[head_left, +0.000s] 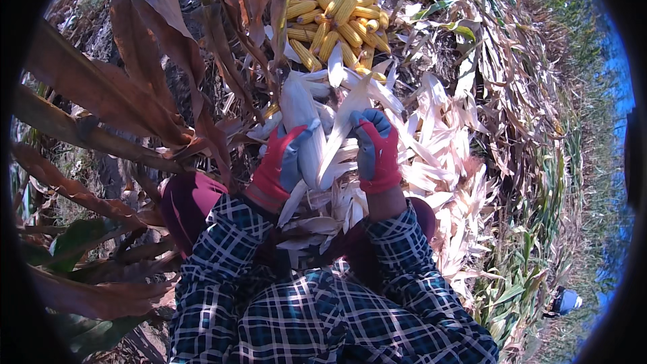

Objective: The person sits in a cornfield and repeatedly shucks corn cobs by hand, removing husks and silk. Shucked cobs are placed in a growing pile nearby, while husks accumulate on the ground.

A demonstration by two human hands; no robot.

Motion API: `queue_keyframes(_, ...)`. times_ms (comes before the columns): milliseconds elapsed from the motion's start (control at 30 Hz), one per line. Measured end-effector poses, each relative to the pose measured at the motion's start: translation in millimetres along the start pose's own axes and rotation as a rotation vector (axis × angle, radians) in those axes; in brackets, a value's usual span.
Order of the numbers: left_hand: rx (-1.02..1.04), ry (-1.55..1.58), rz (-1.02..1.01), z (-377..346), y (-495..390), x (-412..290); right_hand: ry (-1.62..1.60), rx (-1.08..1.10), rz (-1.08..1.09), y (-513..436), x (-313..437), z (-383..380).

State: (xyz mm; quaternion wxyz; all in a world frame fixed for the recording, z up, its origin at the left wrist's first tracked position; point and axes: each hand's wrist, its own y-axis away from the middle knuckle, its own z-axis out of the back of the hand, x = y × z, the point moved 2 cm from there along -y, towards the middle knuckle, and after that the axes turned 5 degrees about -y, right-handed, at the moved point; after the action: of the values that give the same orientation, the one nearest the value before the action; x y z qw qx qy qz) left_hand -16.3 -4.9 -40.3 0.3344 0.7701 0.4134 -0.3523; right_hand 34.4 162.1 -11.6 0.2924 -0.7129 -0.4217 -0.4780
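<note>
My left hand [285, 159], in a red and grey work glove, grips an ear of corn [298, 106] still wrapped in pale dry husk. Its tip points away from me. In the matching glove, my right hand [375, 146] pinches a husk leaf [346, 116] that is peeled away from the ear and spread to the right. The leaf stays joined to the ear near its lower end. No kernels show on this ear. Beyond both hands lies a heap of bare yellow corn cobs [338, 20].
Loose dry husks [434, 162] cover the ground between my knees and to the right. Brown standing corn stalks [101, 136] crowd in from the left. Flattened leafy stalks [525, 126] lie along the right. At the far lower right is a small blue and white object [565, 302], too small to tell.
</note>
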Motion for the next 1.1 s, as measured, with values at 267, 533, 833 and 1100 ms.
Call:
queue_keyframes(267,-0.21,0.459,-0.077,20.2,-16.7,-16.7,-0.139,-0.038,0.271,0.6,50.5,23.8)
queue_keyframes(533,-0.165,0.464,-0.077,11.0,-11.3,-18.1,-0.379,0.105,-0.414,-6.6,-33.6,5.7)
queue_keyframes(833,0.215,0.095,-0.097,-13.9,-13.2,-70.9,-0.415,0.644,-0.648,13.6,-29.6,-37.3)
queue_keyframes(1100,0.239,-0.272,-0.283,-22.7,-30.3,-53.6,0.798,0.175,0.194,12.6,-13.2,-41.8)
